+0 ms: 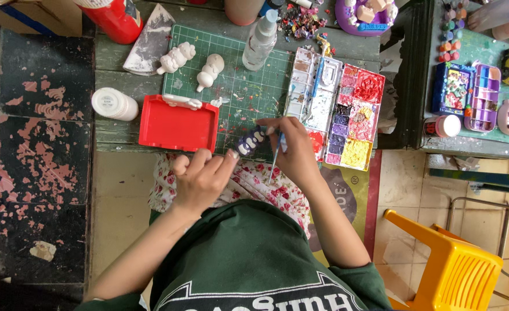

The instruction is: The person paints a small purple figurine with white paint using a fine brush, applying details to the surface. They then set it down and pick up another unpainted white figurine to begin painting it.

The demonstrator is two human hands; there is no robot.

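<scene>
My left hand point(200, 178) pinches a small clay figure point(250, 140), partly painted dark blue with white patches, above the front edge of the green cutting mat point(249, 92). To its right, my right hand point(292, 151) grips a thin blue paintbrush point(275, 158), with the bristle end at the figure. Both hands hover over a floral cloth point(254, 184) on my lap.
On the mat lie two unpainted white figures point(176, 57) point(210, 71), a red tray point(178, 124), a spray bottle point(261, 39) and two paint palettes point(338, 106). A white jar point(114, 104) stands left. A second table with paint boxes point(485, 95) is right, an orange chair point(453, 268) below.
</scene>
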